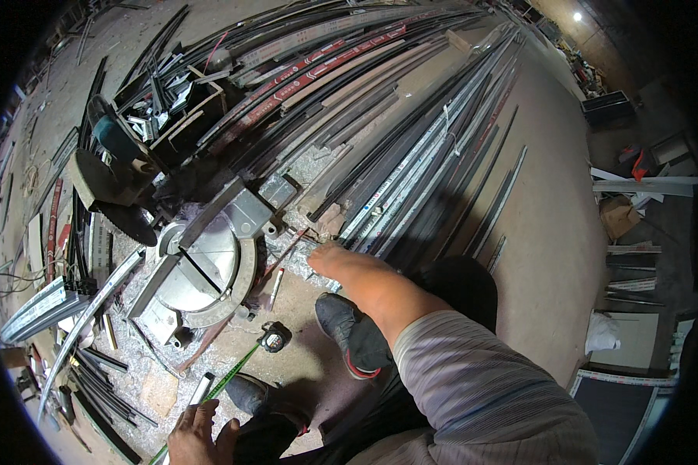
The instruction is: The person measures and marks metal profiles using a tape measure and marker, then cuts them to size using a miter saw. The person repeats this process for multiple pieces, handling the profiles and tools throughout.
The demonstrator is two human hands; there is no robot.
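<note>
our left hand (pixel 198 439) is at the near edge, fingers bent over the green tape blade (pixel 236 368) and a pale metal strip (pixel 202 387) beside it; whether it is closed on either or merely rests there, we cannot tell. the tape measure case (pixel 274 337) sits on the floor (pixel 318 403) between our two shoes, its blade drawn out toward the near left, probably laid alongside the strip so that both run in one line. our right hand (pixel 325 259) reaches farther off, down by the near ends of the long profiles (pixel 399 194); its fingertips are hidden, so its grip cannot be told either. we seem to lean on a low reach because everything lies at ground level. the white marker (pixel 276 289) lies between the case and the miter saw (pixel 203 271), handy, we judge, for either hand. the saw's round blade (pixel 132 223) stands raised on the left, which keeps it off the turntable. the profiles fan away to the far right, likely lengthwise because they are so long.
</note>
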